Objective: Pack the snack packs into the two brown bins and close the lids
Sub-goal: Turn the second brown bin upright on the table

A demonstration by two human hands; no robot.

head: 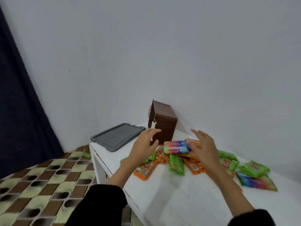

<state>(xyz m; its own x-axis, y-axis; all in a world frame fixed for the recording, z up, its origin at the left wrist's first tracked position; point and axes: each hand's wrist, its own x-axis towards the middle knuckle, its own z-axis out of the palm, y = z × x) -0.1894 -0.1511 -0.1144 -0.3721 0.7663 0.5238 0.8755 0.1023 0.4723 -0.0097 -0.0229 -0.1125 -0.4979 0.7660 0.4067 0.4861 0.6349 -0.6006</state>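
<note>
Left hand (pixel 144 144) beside brown bin (pixel 165 123), right hand (pixel 203 147) over snack packs (pixel 176 162).

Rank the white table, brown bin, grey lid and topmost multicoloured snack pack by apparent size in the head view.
1. white table
2-3. brown bin and grey lid: too alike to rank
4. multicoloured snack pack

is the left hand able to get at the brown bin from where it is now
Probably yes. The left hand is open just in front of the bin, which lies on its side, and nothing shows between them. The packs lie nearer the person, out of the way.
</note>
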